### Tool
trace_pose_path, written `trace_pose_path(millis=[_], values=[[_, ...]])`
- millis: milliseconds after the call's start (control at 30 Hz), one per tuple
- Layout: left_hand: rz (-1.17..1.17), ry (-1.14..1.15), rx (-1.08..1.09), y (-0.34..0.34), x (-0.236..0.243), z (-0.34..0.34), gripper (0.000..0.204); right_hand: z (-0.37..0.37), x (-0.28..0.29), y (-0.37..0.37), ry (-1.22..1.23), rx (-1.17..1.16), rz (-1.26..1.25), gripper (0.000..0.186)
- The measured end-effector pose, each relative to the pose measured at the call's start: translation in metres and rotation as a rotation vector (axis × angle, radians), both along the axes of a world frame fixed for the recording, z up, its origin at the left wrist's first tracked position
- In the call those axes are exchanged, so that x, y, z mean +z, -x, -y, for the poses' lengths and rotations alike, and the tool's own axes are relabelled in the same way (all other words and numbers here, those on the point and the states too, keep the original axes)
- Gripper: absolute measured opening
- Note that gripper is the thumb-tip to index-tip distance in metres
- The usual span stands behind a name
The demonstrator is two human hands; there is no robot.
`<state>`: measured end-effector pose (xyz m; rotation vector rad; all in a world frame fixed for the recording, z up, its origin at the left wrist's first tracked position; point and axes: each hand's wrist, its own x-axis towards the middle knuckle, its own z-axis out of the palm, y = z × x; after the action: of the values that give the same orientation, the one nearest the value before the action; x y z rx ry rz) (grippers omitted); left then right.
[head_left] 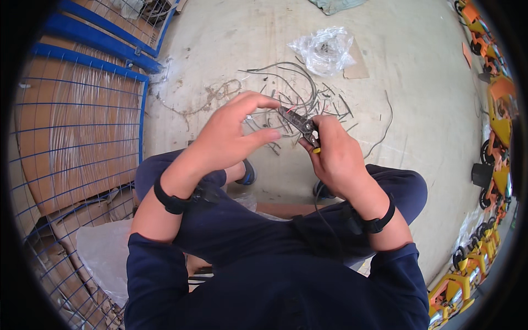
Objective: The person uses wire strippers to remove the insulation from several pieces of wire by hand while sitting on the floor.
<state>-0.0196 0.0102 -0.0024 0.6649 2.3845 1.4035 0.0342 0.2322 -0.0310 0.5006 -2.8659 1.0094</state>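
My right hand (336, 151) is closed round the handles of dark metal wire strippers (297, 120), with a bit of yellow handle showing below the pivot. Their jaws point up and to the left. Beside the jaw tip is my left hand (228, 132), thumb and index finger spread well apart. Its index fingertip meets or nearly meets the tip of the tool; I cannot tell which. Nothing shows between that thumb and finger. A small red piece, perhaps wire, appears just behind the jaws. Beneath both hands, dark cables and cut pieces (313, 91) lie scattered on the floor.
Crumpled clear plastic (324, 52) rests by a cardboard piece (356, 63) on the concrete floor. A blue wire-mesh cage (144, 110) holding wrapped cardboard (82, 137) stands at left. Yellow and orange wheeled machines (501, 110) line the right side. A long cable (391, 115) curves rightward.
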Motion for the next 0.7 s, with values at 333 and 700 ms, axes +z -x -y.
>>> trace_pose_path(millis=[333,700], values=[[0.328,-0.235,0.015,-0.005,-0.029,-0.011,0.013,0.004,0.003,-0.007,0.071,0.03,0.105,0.037],[0.509,-0.313,0.042,-0.011,-0.031,-0.007,0.011,-0.001,0.011,-0.009,0.873,0.166,1.208,0.042]])
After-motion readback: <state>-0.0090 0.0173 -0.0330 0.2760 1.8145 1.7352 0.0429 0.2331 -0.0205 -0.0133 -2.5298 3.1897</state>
